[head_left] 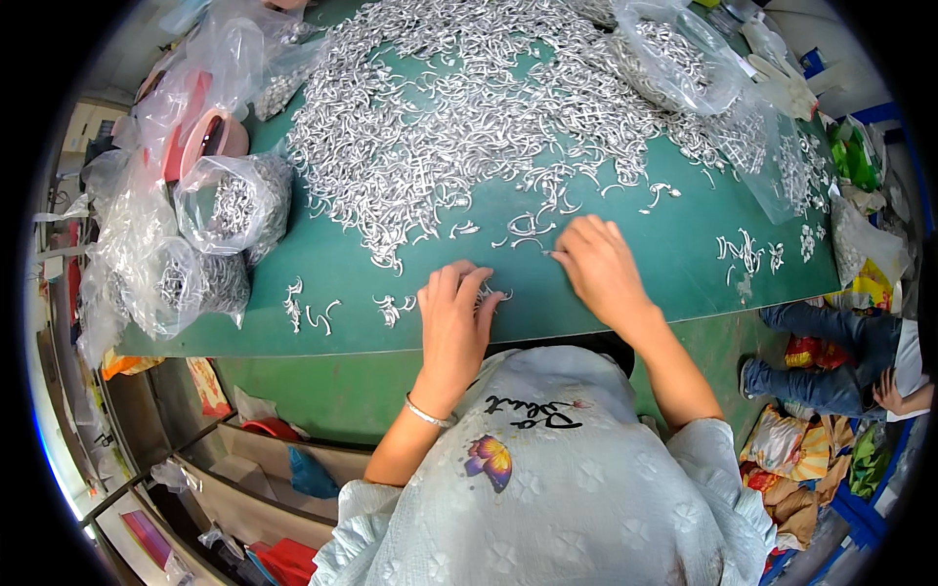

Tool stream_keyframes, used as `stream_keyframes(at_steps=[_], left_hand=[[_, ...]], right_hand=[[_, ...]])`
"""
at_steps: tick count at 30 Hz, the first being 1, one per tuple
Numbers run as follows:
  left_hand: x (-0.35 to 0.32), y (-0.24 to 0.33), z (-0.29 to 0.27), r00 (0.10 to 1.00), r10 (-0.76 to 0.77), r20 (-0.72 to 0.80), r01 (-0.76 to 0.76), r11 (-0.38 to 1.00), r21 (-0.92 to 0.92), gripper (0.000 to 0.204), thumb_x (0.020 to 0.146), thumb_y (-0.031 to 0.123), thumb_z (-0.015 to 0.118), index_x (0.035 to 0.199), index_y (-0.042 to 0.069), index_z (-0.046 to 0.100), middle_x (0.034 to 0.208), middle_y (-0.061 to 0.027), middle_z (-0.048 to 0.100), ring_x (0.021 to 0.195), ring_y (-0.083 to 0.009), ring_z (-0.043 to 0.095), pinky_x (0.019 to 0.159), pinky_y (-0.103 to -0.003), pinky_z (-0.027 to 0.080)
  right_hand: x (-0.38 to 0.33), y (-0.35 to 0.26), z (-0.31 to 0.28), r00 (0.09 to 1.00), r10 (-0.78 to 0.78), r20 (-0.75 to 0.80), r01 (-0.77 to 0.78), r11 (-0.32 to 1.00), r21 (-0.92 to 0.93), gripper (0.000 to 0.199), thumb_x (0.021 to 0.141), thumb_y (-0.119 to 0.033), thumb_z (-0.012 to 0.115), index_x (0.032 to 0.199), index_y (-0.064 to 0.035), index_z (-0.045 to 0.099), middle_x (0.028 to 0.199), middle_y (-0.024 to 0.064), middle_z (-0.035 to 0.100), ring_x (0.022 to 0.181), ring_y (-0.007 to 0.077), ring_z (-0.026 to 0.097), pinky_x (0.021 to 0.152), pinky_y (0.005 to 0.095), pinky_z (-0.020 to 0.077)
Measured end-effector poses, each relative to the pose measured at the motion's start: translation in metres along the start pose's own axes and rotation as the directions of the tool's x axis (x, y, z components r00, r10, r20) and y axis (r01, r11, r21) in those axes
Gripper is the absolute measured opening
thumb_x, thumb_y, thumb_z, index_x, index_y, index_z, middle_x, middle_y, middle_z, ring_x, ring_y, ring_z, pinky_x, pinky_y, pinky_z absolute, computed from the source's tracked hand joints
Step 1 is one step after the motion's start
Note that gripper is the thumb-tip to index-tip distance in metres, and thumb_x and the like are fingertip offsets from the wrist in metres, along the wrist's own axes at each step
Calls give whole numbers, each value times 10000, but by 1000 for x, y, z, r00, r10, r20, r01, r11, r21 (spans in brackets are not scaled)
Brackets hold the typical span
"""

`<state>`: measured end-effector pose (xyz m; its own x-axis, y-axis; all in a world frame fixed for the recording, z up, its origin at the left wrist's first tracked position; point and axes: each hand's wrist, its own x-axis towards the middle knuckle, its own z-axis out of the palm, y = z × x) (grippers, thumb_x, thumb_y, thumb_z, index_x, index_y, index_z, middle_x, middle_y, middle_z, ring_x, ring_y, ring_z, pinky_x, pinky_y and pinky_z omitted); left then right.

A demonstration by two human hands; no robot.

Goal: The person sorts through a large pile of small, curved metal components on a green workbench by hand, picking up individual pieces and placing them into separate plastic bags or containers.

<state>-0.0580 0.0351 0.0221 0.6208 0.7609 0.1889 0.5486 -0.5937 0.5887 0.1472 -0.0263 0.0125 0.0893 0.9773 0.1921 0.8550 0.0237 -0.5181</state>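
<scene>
Pale blue shirt (576,488) fills lower middle of frame, nearest camera. Curved silver pieces (420,166) heap across top centre of green counter (684,264), a few scattered lower. Left hand (449,303), frame centre: grip looks clamped on several pieces. Right hand (601,269), right of centre: fingers bent beside loose pieces, can't tell if grip is together or apart. Risks, judged: loose left grip could drop pieces; a forearm brush could sweep strays off near edge; hooked shapes could tangle. Counts: 2 hands, 1 bracelet (427,417), pieces uncountable, at least 2 filled clear bags (274,200) at left, at least 1 upper right.
</scene>
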Motion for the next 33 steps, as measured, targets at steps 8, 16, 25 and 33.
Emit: stream_keyframes(at_steps=[8, 16, 25, 33], left_hand=[[40, -8, 27, 997, 37, -61, -36, 999, 26, 202, 783, 46, 706, 959, 34, 608, 966, -95, 574, 924, -279, 548, 761, -373, 390], [69, -18, 29, 976, 33, -216, -43, 998, -43, 159, 824, 2, 629, 979, 5, 590, 973, -121, 554, 906, -315, 533, 766, -413, 408], [55, -2, 30, 985, 172, 13, -172, 985, 24, 260, 770, 54, 713, 1005, 33, 604, 1012, -113, 561, 926, -294, 544, 793, -381, 404], [53, -12, 24, 977, 212, -38, -213, 977, -25, 181, 774, 35, 716, 899, 24, 584, 963, -89, 584, 866, -280, 560, 729, -374, 408]], right_hand=[[17, 3, 6, 990, -40, -137, 42, 999, 12, 143, 803, -58, 677, 883, -26, 563, 882, 102, 547, 842, 314, 531, 748, 404, 427], [13, 17, -20, 987, 147, -64, -144, 988, 63, 113, 831, -71, 654, 844, -16, 556, 855, 114, 553, 830, 318, 534, 749, 413, 424], [21, 8, -17, 921, 388, -35, -348, 860, 375, 120, 825, -28, 655, 920, 3, 589, 830, 135, 565, 832, 318, 553, 772, 411, 442], [30, -5, 15, 975, 191, -114, -208, 964, -165, 120, 831, -85, 656, 888, 2, 596, 849, 161, 596, 874, 358, 579, 811, 433, 454]])
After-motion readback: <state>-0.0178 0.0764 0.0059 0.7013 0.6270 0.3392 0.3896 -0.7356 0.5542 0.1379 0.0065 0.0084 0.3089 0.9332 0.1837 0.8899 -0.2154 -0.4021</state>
